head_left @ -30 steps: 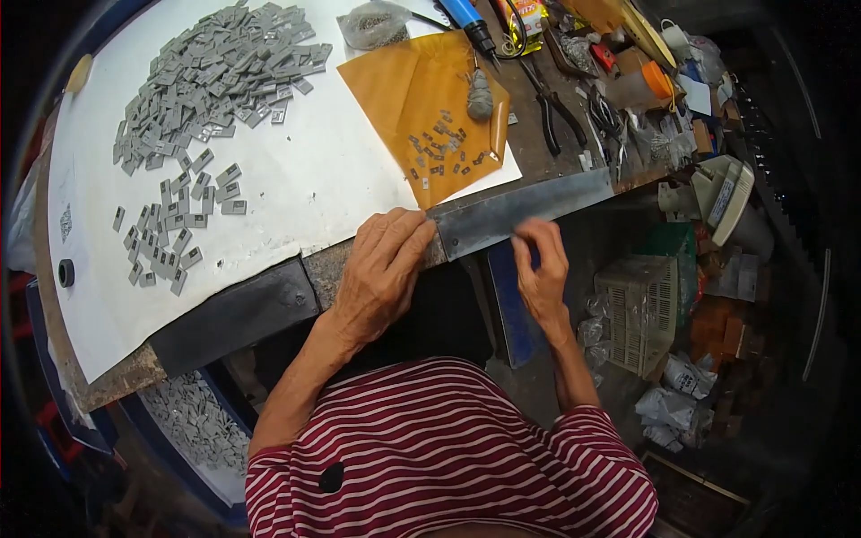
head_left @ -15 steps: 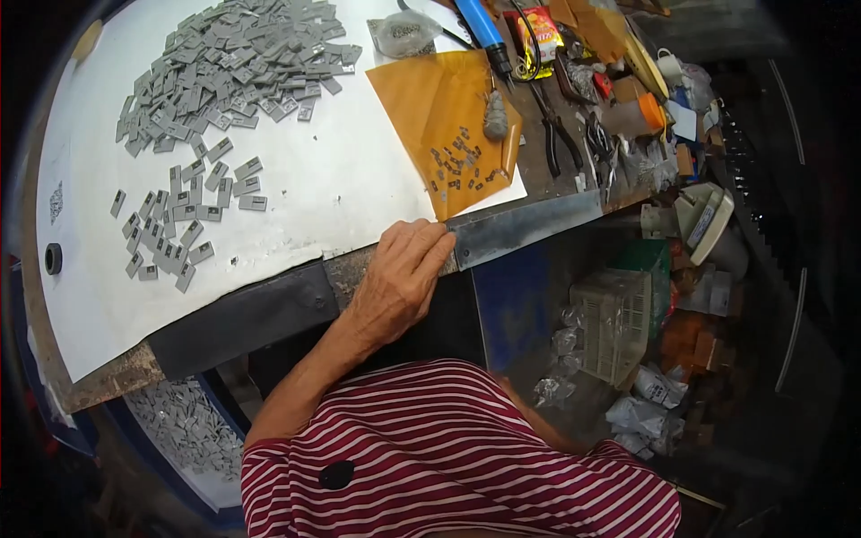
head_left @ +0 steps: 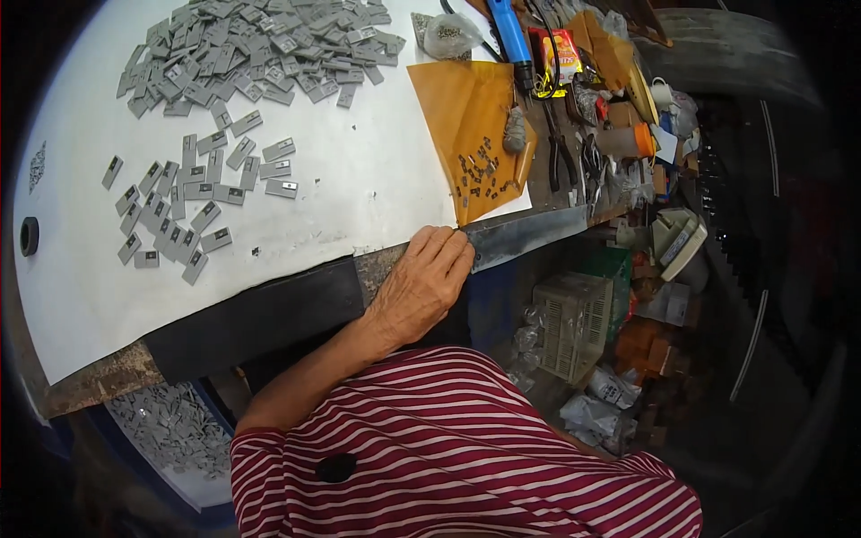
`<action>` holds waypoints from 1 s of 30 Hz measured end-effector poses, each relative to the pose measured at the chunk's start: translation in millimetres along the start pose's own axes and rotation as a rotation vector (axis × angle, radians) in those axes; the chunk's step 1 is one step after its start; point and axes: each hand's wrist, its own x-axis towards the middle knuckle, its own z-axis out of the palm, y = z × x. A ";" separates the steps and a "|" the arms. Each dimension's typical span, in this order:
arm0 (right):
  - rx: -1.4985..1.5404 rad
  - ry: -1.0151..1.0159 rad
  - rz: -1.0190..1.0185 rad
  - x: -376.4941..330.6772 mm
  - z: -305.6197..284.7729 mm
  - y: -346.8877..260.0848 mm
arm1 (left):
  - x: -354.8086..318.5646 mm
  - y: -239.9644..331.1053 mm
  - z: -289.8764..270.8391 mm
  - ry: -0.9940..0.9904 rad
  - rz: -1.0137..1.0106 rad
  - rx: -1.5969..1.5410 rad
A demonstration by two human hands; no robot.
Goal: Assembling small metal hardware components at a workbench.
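Note:
My left hand lies at the table's front edge, back up, fingers bent and close together. Its fingertips touch the lower corner of an orange-brown sheet, and whatever is under them is hidden. Several small dark metal pieces are scattered on that sheet, near a grey lump at its right side. To the left, flat grey rectangular pieces with a dark slot are spread over white paper. Behind them rises a large heap of similar grey pieces. My right hand is out of sight.
A blue-handled tool, pliers and a red-yellow packet crowd the table's right side. A black ring sits at far left. Below the table are a bin of grey pieces and a pale plastic crate.
The whole view has shifted, with the table's contents appearing farther right and the heap higher. My left hand stays by the sheet's corner, fingers still bent.

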 end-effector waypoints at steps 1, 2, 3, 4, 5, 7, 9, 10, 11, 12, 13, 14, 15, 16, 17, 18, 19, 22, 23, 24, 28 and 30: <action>-0.015 -0.001 -0.002 -3.1 -1.7 -1.5 | -0.4 0.0 -0.4 0.006 -0.004 -0.005; -0.029 -0.003 -0.004 -6.1 -3.4 -2.8 | -0.7 0.3 -1.1 0.003 -0.005 0.001; -0.043 -0.005 -0.008 -8.0 -5.5 -4.8 | -0.2 -0.1 -1.9 0.000 -0.005 0.008; -0.057 -0.009 -0.011 -9.9 -7.5 -6.6 | 0.6 -0.3 -2.6 0.005 -0.008 0.006; -0.070 -0.012 -0.015 -11.7 -9.6 -8.3 | 1.7 -0.4 -3.2 -0.003 -0.006 -0.004; -0.090 -0.019 -0.019 -16.8 -12.0 -7.2 | 0.5 0.4 -3.3 -0.012 -0.004 -0.020; -0.109 -0.025 -0.026 -21.4 -14.6 -7.1 | -0.3 0.1 -2.6 -0.010 -0.005 -0.010; -0.117 -0.028 -0.031 -23.5 -15.9 -7.6 | -0.2 -0.5 -2.8 -0.007 -0.003 -0.012; -0.126 -0.032 -0.036 -25.6 -17.2 -8.2 | -0.2 -1.0 -3.0 -0.008 -0.007 -0.007; -0.136 -0.035 -0.041 -27.7 -18.7 -8.3 | -0.6 -1.0 -2.9 -0.007 -0.012 -0.003; -0.146 -0.039 -0.046 -29.7 -20.1 -8.4 | -1.1 -1.3 -1.7 -0.004 -0.011 -0.004; -0.157 -0.044 -0.051 -31.5 -21.4 -8.6 | -2.0 -1.9 0.4 0.000 -0.010 0.000; -0.169 -0.049 -0.056 -33.3 -22.9 -8.8 | -2.6 -2.1 1.5 0.005 -0.009 0.004; -0.180 -0.055 -0.061 -35.0 -24.4 -9.1 | -2.7 -1.9 1.4 0.008 -0.011 0.004; -0.192 -0.061 -0.065 -36.6 -25.8 -9.3 | -2.7 -1.6 1.1 0.010 -0.010 -0.003; -0.205 -0.068 -0.071 -37.7 -27.5 -10.7 | -2.2 -1.6 0.5 0.013 -0.010 -0.008; -0.217 -0.076 -0.077 -38.7 -29.1 -12.0 | -2.0 -1.5 0.0 0.016 -0.011 -0.006; -0.248 -0.100 -0.092 -41.4 -32.6 -13.6 | -2.5 -1.4 -0.3 0.014 -0.008 0.007; -0.256 -0.109 -0.096 -42.1 -33.5 -13.7 | -2.5 -1.8 1.2 0.042 0.013 0.030; -0.266 -0.121 -0.101 -41.9 -33.6 -14.6 | -2.5 -2.9 1.7 0.069 0.034 0.056; -0.298 -0.169 -0.116 -41.1 -37.2 -15.4 | -2.2 -2.4 2.5 0.089 0.040 0.044; -0.311 -0.193 -0.123 -39.9 -40.0 -15.4 | -2.3 -1.5 -1.4 0.059 0.030 0.043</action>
